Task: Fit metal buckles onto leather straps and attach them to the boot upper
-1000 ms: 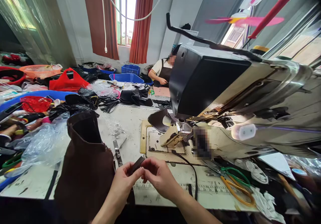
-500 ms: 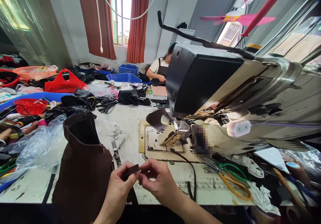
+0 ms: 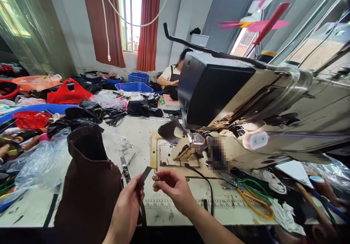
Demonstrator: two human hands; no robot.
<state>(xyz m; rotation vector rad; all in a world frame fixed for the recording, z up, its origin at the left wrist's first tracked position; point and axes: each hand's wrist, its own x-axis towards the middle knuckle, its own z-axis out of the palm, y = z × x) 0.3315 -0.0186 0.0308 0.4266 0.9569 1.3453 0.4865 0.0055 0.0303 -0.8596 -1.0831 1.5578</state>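
Near the table's front edge, my left hand is closed around a dark brown strap, its flat end pointing up and its other part hanging below the fingers. Just to the right, my right hand pinches a small shiny metal buckle, partly covered by the fingertips. The buckle is apart from the strap end. Left of my hands stands a dark brown boot upper, its top opening showing. Between it and my left hand lies another strap with metal fittings.
A sewing machine fills the right side, with a dark curved piece by its post. Orange-handled scissors lie at right. Clear plastic and a blue tray are at left. A person sits beyond.
My hands have drawn apart slightly. The strap end in my left hand has tilted more upright, and the metal buckle now shows in my right fingertips. The view has shifted a little.
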